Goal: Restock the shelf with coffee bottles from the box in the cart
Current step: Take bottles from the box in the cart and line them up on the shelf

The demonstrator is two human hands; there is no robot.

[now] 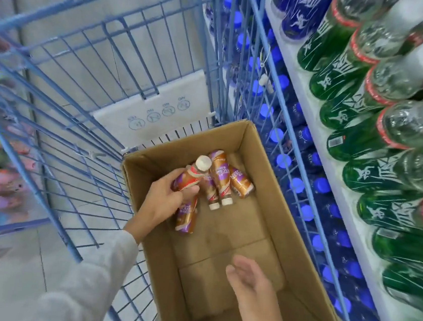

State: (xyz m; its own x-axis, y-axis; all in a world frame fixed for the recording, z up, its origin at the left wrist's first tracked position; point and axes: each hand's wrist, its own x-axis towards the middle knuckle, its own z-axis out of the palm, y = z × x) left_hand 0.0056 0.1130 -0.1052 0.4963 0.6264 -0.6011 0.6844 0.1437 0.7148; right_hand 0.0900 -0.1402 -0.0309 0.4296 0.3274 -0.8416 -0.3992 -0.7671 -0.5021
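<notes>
The left hand [168,197] grips a coffee bottle [190,177] inside the cardboard box [275,194] — the right hand [251,289] hovers open, fingers relaxed — four bottles [225,181] lie there.

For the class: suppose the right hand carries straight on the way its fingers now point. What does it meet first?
Probably the lying coffee bottles in the box, cap ends first. The right hand points towards them over bare cardboard. Its height above the floor is unclear.

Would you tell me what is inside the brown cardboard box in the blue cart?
Five brown-and-purple coffee bottles: four lie at the far end, one is gripped by the left hand, which partly covers another. The right hand hangs over the box's bare floor.
</notes>
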